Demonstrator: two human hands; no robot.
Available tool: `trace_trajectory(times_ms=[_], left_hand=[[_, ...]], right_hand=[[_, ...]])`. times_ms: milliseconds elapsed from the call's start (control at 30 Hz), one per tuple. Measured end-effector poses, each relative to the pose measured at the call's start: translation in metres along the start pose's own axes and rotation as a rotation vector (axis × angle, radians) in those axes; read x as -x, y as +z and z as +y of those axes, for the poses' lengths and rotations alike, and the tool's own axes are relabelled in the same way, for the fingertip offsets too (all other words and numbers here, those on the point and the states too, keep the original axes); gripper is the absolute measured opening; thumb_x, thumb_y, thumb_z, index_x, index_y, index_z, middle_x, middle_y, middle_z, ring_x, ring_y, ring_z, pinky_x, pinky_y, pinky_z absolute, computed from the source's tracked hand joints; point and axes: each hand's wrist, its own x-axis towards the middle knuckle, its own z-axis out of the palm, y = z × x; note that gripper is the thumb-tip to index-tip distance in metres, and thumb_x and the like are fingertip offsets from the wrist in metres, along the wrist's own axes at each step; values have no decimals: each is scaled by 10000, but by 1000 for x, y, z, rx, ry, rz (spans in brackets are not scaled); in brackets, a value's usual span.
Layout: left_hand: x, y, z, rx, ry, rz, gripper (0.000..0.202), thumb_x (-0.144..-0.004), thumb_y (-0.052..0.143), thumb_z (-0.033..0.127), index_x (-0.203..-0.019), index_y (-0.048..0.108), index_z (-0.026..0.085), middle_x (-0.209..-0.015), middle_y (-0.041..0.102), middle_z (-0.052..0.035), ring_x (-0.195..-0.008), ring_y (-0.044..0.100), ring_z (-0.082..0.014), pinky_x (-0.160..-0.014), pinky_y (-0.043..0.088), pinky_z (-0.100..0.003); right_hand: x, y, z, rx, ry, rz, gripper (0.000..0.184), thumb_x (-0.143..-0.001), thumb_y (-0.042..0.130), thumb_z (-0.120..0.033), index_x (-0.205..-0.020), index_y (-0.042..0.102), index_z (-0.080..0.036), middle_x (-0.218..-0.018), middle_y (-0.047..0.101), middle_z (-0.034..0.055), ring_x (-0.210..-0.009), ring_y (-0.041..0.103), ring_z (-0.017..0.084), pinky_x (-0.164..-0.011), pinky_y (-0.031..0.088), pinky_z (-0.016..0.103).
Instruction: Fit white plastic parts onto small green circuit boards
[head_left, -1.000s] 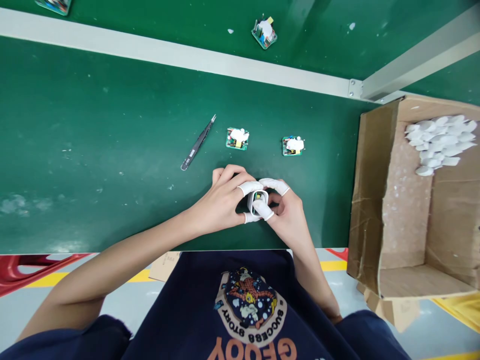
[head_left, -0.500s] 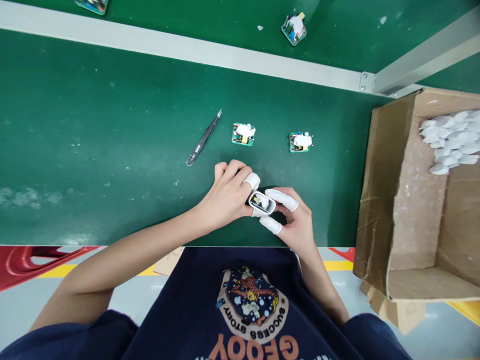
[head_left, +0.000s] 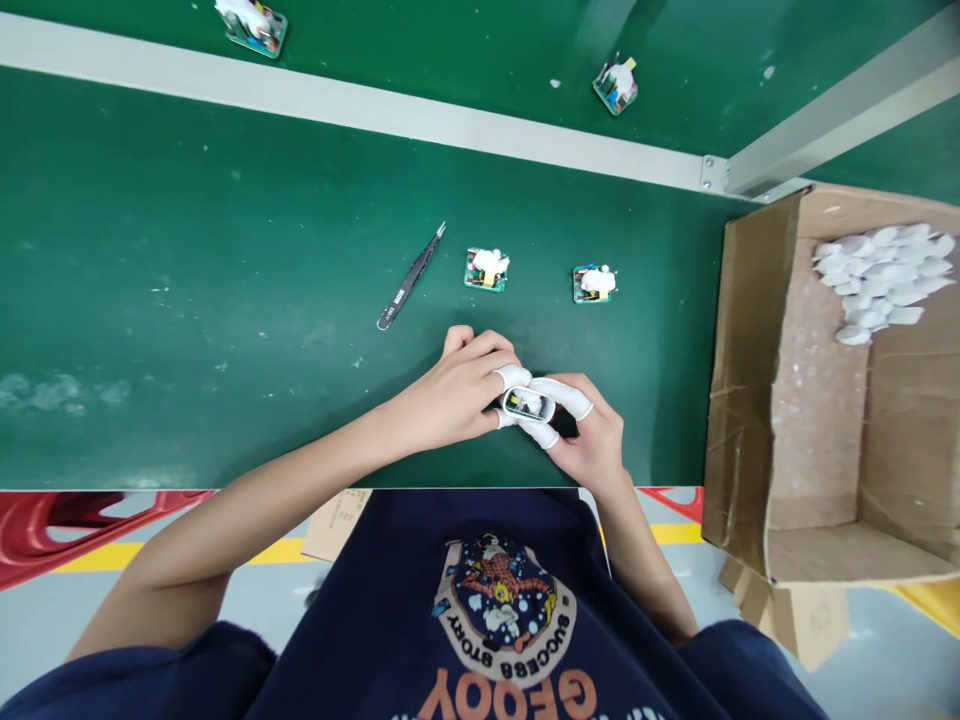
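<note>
Both hands meet over the near edge of the green table (head_left: 187, 300). My left hand (head_left: 457, 390) and my right hand (head_left: 589, 435), with white finger cots on thumb and forefinger, pinch a small white charger shell (head_left: 528, 404) between them. A circuit board shows inside the shell's open side. Two loose green circuit boards, one (head_left: 485, 269) and another (head_left: 594, 283), lie just beyond the hands. Black tweezers (head_left: 411, 278) lie to their left.
An open cardboard box (head_left: 817, 400) at the right holds several white shells (head_left: 881, 280) in its far corner. A grey metal rail (head_left: 360, 103) crosses the table; two more circuit boards, one (head_left: 251, 24) and another (head_left: 617, 83), sit beyond it. A red frame (head_left: 67, 520) lies below the table edge.
The hands have closed tighter around the shell, the right thumb and forefinger now pressing against it. The boards beyond the rail have shifted to the right.
</note>
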Motion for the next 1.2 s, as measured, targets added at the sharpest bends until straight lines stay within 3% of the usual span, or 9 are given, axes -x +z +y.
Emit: trace_trajectory(times_ms=[133,433,600,700,833,900,933,1067,1200], left_hand=[[0,2,2,-30,-3,87,151,-834,580,169,-981,599,196,-1030,679,-70,-1063,533,-249,-845,289,-426],[-4,-1,2,21,-99,195,180,-838,629,346,-955,599,213,-939,685,-38,-1002,569,-221,-836,335,-401],[-1,-11,2,24,-182,439,264,-841,614,445,-1004,590,238,-965,678,-50,-971,571,-229,-846,379,-432],[1,-7,-1,-21,-59,390,248,-843,617,415,-1021,590,245,-955,681,-47,-965,580,-235,-835,379,-442],[1,-10,-4,-61,-148,448,277,-823,633,433,-1017,579,242,-966,670,-52,-971,576,-244,-822,409,-456],[1,-23,-5,-61,-97,482,278,-796,665,436,-997,578,265,-942,662,-19,-934,579,-229,-811,438,-449],[1,-31,-6,-48,-98,536,269,-789,674,426,-988,576,275,-944,650,-5,-924,579,-220,-806,454,-441],[6,-60,-16,-74,-318,1001,218,-784,678,334,-955,573,249,-952,588,-5,-892,574,-199,-776,478,-393],[5,-67,-25,-231,-229,764,252,-717,724,360,-924,611,269,-884,629,1,-882,601,-229,-802,468,-386]], right_hand=[[1,2,4,-26,-13,75,413,-821,678,-267,-1215,554,-265,-1062,611,87,-925,616,227,-746,542,372],[0,4,10,-174,80,95,443,-823,666,-347,-1235,532,-253,-1062,546,86,-750,556,167,-640,528,344],[2,7,11,-344,126,265,356,-867,592,-341,-1216,566,-271,-1038,537,66,-700,532,140,-597,488,314],[3,8,12,-390,136,307,309,-881,564,-333,-1182,589,-267,-1017,543,64,-681,533,137,-584,476,309],[5,8,13,-384,140,323,290,-886,548,-311,-1169,591,-271,-1021,550,61,-671,534,136,-584,472,308],[5,8,12,-401,132,322,285,-883,553,-286,-1163,601,-273,-1018,553,57,-671,529,134,-594,465,308],[5,9,12,-409,131,325,284,-881,554,-274,-1161,606,-271,-1008,553,54,-671,526,133,-598,462,307],[3,14,13,-410,138,327,272,-887,540,-257,-1150,611,-258,-922,544,38,-677,518,132,-616,462,300],[-7,20,14,-401,101,317,256,-883,544,-274,-1126,614,-239,-877,544,32,-677,519,126,-628,472,284]])
